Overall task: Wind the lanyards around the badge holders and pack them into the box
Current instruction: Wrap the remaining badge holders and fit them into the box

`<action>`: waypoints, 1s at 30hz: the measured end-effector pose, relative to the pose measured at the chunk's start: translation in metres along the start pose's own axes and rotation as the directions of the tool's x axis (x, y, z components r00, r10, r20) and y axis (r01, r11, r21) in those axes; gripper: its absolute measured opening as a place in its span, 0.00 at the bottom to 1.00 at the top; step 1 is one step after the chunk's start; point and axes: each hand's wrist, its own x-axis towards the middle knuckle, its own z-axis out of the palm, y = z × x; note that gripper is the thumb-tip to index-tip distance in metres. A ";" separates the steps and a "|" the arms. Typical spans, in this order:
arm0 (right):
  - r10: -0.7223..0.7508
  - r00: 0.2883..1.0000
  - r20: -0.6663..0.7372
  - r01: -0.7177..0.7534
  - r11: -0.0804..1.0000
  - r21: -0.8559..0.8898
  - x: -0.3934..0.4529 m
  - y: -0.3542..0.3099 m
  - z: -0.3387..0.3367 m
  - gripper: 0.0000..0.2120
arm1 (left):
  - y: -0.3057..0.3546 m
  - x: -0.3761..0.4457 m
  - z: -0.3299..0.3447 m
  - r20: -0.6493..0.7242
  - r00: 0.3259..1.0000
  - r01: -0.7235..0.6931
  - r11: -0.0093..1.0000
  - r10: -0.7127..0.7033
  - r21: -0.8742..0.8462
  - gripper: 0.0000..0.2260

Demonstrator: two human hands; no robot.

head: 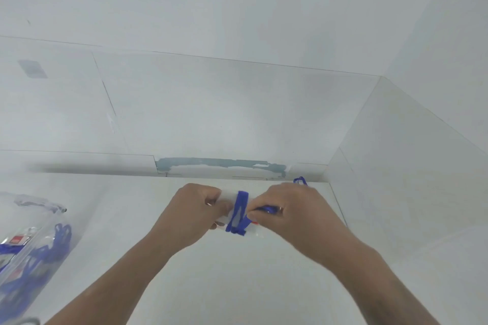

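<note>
Fingers point(211, 202) of the left hand point(194, 208) are curled tight on one end of a clear badge holder point(224, 208), and the right hand point(285, 208) pinches the blue lanyard point(239, 215), which already has a few turns around the holder's middle. A loop of lanyard sticks out just behind the right hand. Both hands are up above the white surface point(237, 285), near the back wall edge, with plenty of bare room in front and to the right. Over at the left edge sits a clear plastic box point(56, 250) with more blue lanyards point(52, 240) and holders inside, well apart from the hands.
</note>
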 end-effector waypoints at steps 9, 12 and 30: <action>0.120 0.974 0.190 -0.224 0.500 0.837 0.035 0.023 -0.001 0.07 | 0.005 -0.012 -0.021 0.335 0.938 0.079 0.888 0.087 -0.453 0.09; 0.093 0.970 0.225 -0.241 0.265 0.934 0.039 0.020 0.023 0.09 | 0.009 -0.011 -0.014 0.238 0.971 0.155 0.730 0.011 -0.666 0.08; 0.166 0.946 0.280 -0.320 0.636 0.702 0.050 -0.015 0.050 0.08 | -0.015 -0.021 -0.052 0.088 0.996 0.055 0.865 -0.013 -0.499 0.09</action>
